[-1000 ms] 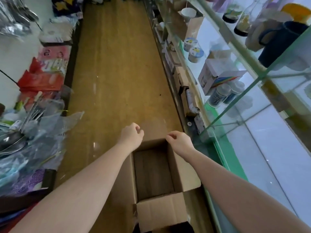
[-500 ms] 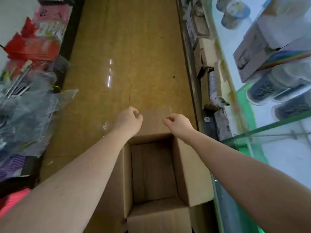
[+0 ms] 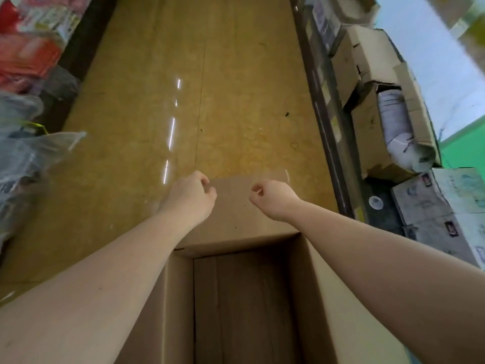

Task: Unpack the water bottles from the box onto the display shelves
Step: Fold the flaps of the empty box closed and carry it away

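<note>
Head view: the cardboard box point(image 3: 249, 306) fills the lower middle, from about 6 o'clock up to the centre, standing on the tan floor point(image 3: 147, 106). Its inside shows only bare brown bottom and walls; no water bottles can be seen in it, nor clearly anywhere else (the white stacked things in the open carton point(image 3: 372, 127) at 2 o'clock are too blurred to name).

The far flap point(image 3: 236, 206) of the box lies folded outward, away from the person, at the centre. The left hand point(image 3: 190, 197) sits over the flap's left edge with its fingers curled under, and the right hand point(image 3: 273, 199) over the flap's right part, fingers likewise curled with thumb and forefinger close together. Whether either hand pinches the card or merely hovers above it cannot be told.

At 3 to 4 o'clock more printed boxes point(image 3: 433, 206) are stacked under the shelving; plastic-wrapped goods point(image 3: 29, 158) lie at 9 o'clock.

As I judge it, an emptied box of this kind is light and fairly stiff along its folds but floppy at the flaps, so it is better taken by the side walls near the corners than by a flap, which would bend. The unpacking looks finished or nearly so.
</note>
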